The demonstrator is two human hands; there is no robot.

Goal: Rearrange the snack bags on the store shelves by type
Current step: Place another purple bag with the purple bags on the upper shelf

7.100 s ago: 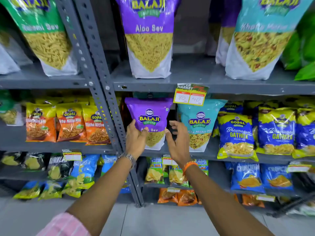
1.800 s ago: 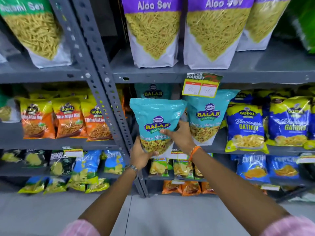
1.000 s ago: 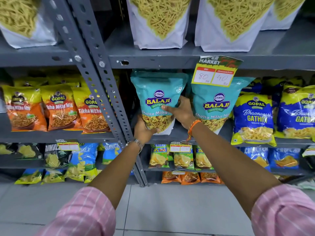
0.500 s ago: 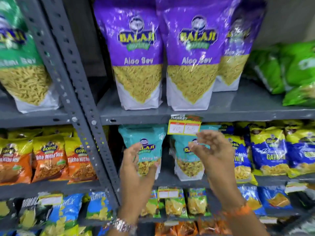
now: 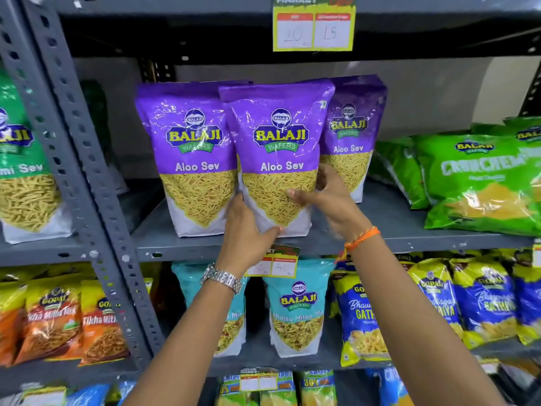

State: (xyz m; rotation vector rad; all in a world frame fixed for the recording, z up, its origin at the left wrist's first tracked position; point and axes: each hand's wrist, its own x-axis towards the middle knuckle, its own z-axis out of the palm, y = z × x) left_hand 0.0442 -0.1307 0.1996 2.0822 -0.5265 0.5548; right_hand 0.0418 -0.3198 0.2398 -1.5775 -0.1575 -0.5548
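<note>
- Here, the shelf (image 5: 395, 227) is kept for the Aloo Sev type, three purple bags together.
- The middle bag (image 5: 278, 159) is gripped low, apparently for straightening.
- The left hand (image 5: 246, 230) clasps its corner; the right hand (image 5: 328, 197) its side.

Grey slotted-steel shelving (image 5: 409, 230), perforated upright posts (image 5: 87, 171), pale wall (image 5: 439, 92) behind, dim upper shelf

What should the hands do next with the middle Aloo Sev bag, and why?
Probably slide the middle Aloo Sev bag a little to the right and back. Both the left hand and the right hand hold its lower part, and it overlaps the left Aloo Sev bag and hides part of the right one. Bare shelf lies to the right.
</note>
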